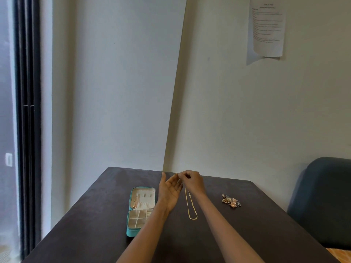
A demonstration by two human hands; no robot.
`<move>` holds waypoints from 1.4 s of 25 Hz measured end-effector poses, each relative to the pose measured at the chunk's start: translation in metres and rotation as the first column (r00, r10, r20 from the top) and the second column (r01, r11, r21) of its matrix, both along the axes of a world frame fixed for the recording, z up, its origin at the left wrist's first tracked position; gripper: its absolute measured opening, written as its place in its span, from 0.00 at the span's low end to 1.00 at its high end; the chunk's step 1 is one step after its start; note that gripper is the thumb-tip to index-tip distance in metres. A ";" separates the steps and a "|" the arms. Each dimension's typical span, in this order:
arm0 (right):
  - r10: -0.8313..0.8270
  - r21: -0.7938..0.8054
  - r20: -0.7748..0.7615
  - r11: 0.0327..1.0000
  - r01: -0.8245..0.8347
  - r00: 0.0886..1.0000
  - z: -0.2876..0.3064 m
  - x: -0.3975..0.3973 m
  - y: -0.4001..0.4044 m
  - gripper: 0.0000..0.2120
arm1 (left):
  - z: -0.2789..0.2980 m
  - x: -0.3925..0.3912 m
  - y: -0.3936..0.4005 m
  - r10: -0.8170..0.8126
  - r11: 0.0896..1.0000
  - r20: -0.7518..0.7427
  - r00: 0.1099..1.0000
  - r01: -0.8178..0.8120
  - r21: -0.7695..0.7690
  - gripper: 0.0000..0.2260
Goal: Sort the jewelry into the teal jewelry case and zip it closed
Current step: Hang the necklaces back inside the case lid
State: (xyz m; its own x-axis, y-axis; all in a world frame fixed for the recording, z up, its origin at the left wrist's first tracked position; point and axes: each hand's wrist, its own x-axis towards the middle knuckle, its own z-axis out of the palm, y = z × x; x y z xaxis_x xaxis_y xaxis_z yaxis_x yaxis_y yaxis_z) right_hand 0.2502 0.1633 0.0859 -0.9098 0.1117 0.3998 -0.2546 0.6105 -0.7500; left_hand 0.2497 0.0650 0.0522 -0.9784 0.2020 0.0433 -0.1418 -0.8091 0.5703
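**Gold chain held up beside open case**

Chain (190,204): thin, gold, doubled into a narrow loop. Long axis runs toward and away from the person; closed bend at the near end on the surface (247,234), upper end rising to the right hand (191,182). A small dark charm sits part-way along it.

Case (140,209): teal, unzipped, lying flat and open left of the chain, long axis also near-to-far. Far half is the cream lid panel with a few small pieces on it; near half is a cream tray of small compartments, partly hidden by the left forearm.

Jewelry heap (231,201): small mixed cluster, well to the right of the chain.

Right hand: raised over the far part of the surface, fingers curled, grip pinching the chain's upper end.

Left hand (169,188): palm up, fingers relaxed, just beside the right; grip released, holding nothing that can be made out.
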 end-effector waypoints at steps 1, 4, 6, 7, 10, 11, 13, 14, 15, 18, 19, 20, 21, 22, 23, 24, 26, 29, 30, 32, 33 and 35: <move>0.032 -0.030 0.002 0.999 -0.032 0.999 0.005 -0.003 -0.001 0.09 | 0.002 -0.001 -0.005 -0.005 1.000 0.006 1.000 0.005 0.002 0.30; 0.109 -0.079 0.020 0.991 -0.107 0.994 0.019 -0.009 -0.007 0.09 | 0.012 -0.004 -0.022 -0.017 1.000 0.050 0.999 0.017 0.011 0.28; 0.155 -0.116 0.029 0.982 -0.151 0.987 0.025 -0.014 -0.015 0.08 | 0.015 -0.005 -0.037 0.006 1.000 0.061 0.998 -0.007 0.024 0.26; 0.172 -0.128 0.031 0.978 -0.167 0.985 0.027 -0.016 -0.020 0.08 | 0.016 -0.005 -0.046 0.034 0.999 0.065 0.997 -0.036 0.033 0.24; 0.187 -0.130 0.028 0.975 -0.182 0.982 0.029 -0.024 -0.036 0.08 | 0.016 -0.009 -0.071 0.253 0.967 0.091 0.963 -0.249 -0.052 0.16; 0.192 -0.124 0.032 0.975 -0.186 0.981 0.028 -0.026 -0.040 0.09 | 0.013 -0.011 -0.081 0.347 0.932 0.066 0.936 -0.335 -0.140 0.14; 0.203 -0.105 0.037 0.974 -0.198 0.978 0.025 -0.026 -0.047 0.10 | 0.005 -0.016 -0.099 0.507 0.789 -0.047 0.861 -0.485 -0.376 0.11; 0.214 -0.099 0.040 0.973 -0.210 0.976 0.022 -0.027 -0.050 0.10 | -0.004 -0.021 -0.110 0.561 0.674 -0.123 0.818 -0.539 -0.505 0.09; 0.228 -0.097 0.041 0.970 -0.223 0.973 0.018 -0.028 -0.052 0.11 | -0.015 -0.025 -0.121 0.589 0.540 -0.193 0.785 -0.560 -0.628 0.08; 0.271 -0.061 0.046 0.961 -0.268 0.961 0.005 -0.030 -0.059 0.09 | -0.050 -0.033 -0.144 0.523 0.254 -0.283 0.804 -0.463 -0.849 0.15; 0.295 -0.059 0.048 0.954 -0.292 0.954 -0.002 -0.031 -0.061 0.09 | -0.060 -0.034 -0.149 0.473 0.240 -0.272 0.838 -0.419 -0.876 0.17; 0.314 -0.054 0.046 0.949 -0.311 0.948 -0.008 -0.032 -0.062 0.08 | -0.068 -0.035 -0.152 0.422 0.264 -0.242 0.874 -0.374 -0.889 0.19; 0.331 -0.046 0.042 0.943 -0.330 0.943 -0.014 -0.032 -0.064 0.08 | -0.075 -0.038 -0.154 0.381 0.307 -0.199 0.903 -0.326 -0.894 0.20; 0.341 -0.029 0.046 0.940 -0.340 0.939 -0.021 -0.033 -0.065 0.08 | -0.082 -0.041 -0.156 0.358 0.340 -0.167 0.919 -0.295 -0.893 0.21; 0.354 -0.015 0.051 0.935 -0.354 0.934 -0.028 -0.034 -0.067 0.08 | -0.088 -0.044 -0.158 0.355 0.352 -0.156 0.922 -0.286 -0.891 0.22; 0.369 -0.007 0.061 0.929 -0.370 0.927 -0.034 -0.035 -0.069 0.07 | -0.100 -0.052 -0.161 0.366 0.351 -0.153 0.918 -0.289 -0.891 0.24; 0.408 -0.013 0.093 0.913 -0.408 0.908 -0.044 -0.036 -0.073 0.07 | -0.113 -0.061 -0.162 0.392 0.348 -0.152 0.907 -0.299 -0.889 0.25; 0.419 -0.006 0.136 0.906 -0.423 0.898 -0.052 -0.036 -0.080 0.06 | -0.096 -0.044 -0.153 0.387 0.297 -0.173 0.906 -0.300 -0.907 0.21; 0.403 0.008 0.151 0.912 -0.409 0.902 -0.055 -0.037 -0.081 0.06 | -0.096 -0.042 -0.151 0.383 0.288 -0.198 0.902 -0.321 -0.902 0.20; 0.366 0.046 0.176 0.924 -0.379 0.914 -0.059 -0.040 -0.085 0.08 | -0.095 -0.040 -0.151 0.376 0.306 -0.238 0.896 -0.362 -0.881 0.19; 0.345 0.062 0.184 0.930 -0.361 0.920 -0.060 -0.042 -0.087 0.08 | -0.097 -0.041 -0.153 0.376 0.321 -0.243 0.894 -0.372 -0.871 0.19; 0.304 0.109 0.189 0.939 -0.328 0.934 -0.063 -0.046 -0.094 0.08 | -0.100 -0.041 -0.155 0.383 0.330 -0.259 0.887 -0.393 -0.858 0.18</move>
State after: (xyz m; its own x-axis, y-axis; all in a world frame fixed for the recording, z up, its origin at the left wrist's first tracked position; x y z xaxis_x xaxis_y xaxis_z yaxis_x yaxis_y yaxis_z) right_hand 0.2037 0.0698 0.0232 -0.9437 -0.2371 0.2307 -0.3297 0.6180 -0.7136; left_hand 0.2087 -0.0903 -0.0474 -0.9575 -0.2708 0.0993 0.0537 0.1709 0.9838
